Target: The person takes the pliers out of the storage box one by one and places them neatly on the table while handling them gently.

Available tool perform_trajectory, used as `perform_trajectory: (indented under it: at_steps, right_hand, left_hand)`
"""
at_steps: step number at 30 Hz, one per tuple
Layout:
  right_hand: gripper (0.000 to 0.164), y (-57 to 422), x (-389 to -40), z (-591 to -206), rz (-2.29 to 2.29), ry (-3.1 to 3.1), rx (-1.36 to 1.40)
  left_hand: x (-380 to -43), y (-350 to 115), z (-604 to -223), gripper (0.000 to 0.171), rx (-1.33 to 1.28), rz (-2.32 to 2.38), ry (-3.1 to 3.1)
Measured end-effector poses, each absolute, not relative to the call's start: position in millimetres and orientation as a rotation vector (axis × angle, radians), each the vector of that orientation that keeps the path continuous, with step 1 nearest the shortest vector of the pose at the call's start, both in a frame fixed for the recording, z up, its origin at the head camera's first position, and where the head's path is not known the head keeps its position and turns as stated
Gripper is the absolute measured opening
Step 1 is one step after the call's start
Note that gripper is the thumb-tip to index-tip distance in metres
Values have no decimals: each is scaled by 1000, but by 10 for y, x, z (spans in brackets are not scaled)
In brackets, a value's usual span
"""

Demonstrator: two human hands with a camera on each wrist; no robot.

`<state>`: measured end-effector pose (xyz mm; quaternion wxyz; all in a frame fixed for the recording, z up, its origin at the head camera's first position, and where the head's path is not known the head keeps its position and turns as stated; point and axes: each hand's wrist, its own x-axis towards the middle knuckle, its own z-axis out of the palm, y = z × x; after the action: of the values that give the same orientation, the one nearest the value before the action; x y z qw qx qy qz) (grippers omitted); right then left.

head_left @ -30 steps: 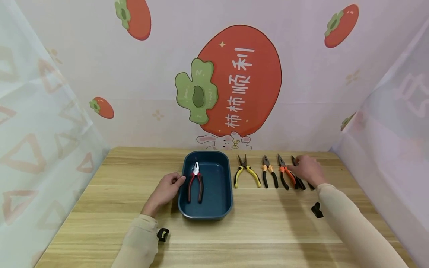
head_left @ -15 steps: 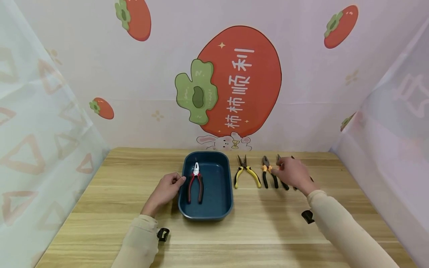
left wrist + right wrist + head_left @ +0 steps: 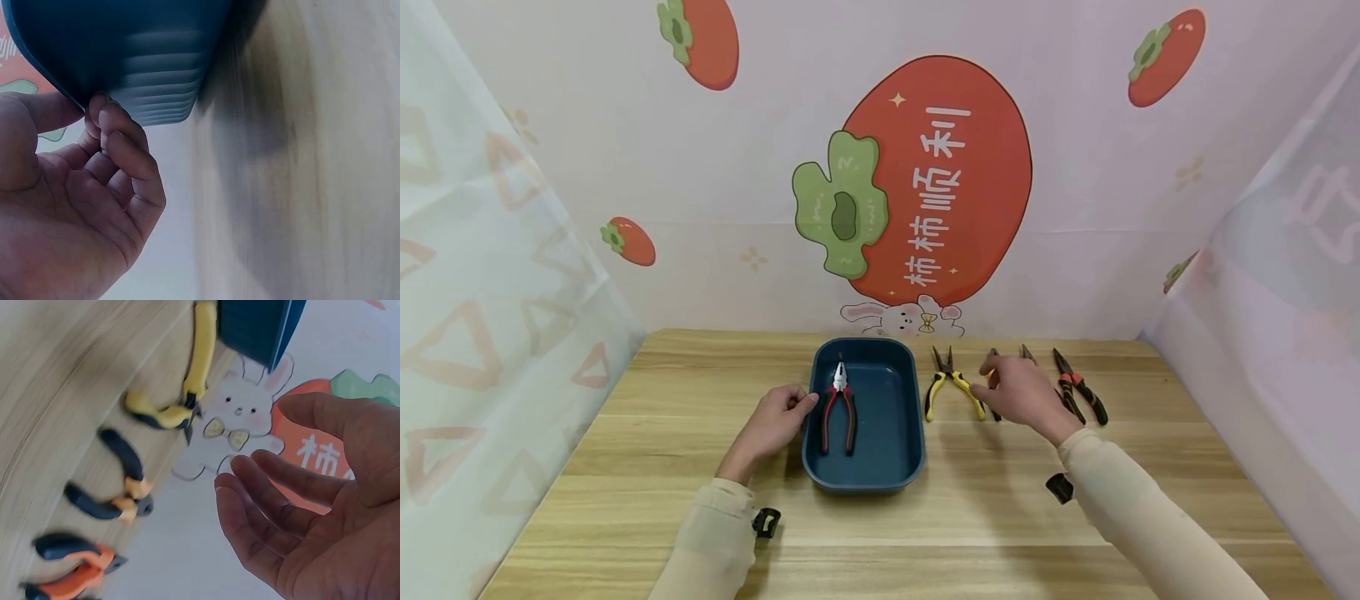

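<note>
My left hand [image 3: 775, 421] pinches the left rim of a deep blue tray [image 3: 883, 442] between thumb and fingers; the left wrist view shows the grip close up. Inside the tray lie combination pliers [image 3: 839, 392] with red-and-black handles. My right hand [image 3: 1026, 396] hovers over the row of pliers, its fingers loosely curved and nothing between them. Beneath it, partly covered in the head view, are pliers with light-orange and black handles [image 3: 134, 494] and pliers with bright orange handles [image 3: 87, 569]. Just left of that hand lie yellow-handled long-nose pliers [image 3: 948, 372], jaws spread.
At the right end of the row lie pliers with dark, red-marked handles [image 3: 1075, 382]. Everything stands on a wooden table [image 3: 685, 383]. A printed fabric backdrop [image 3: 737, 183] rises behind its far edge, with sheets on both sides.
My right hand has moved left along the row, from the rightmost pliers to the light-orange pair, uncovering the rightmost pliers. My left hand has stayed at the tray rim.
</note>
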<state>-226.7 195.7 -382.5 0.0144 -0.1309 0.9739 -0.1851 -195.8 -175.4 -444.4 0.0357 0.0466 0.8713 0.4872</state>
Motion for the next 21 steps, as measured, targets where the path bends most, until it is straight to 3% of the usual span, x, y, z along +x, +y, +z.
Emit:
perform_trajectory:
  at_steps: [21]
  right_hand:
    - [29, 1369, -2264, -3762, -657, 2987, -505]
  left_hand:
    - [-1968, -1690, -4350, 28, 192, 1489, 2695]
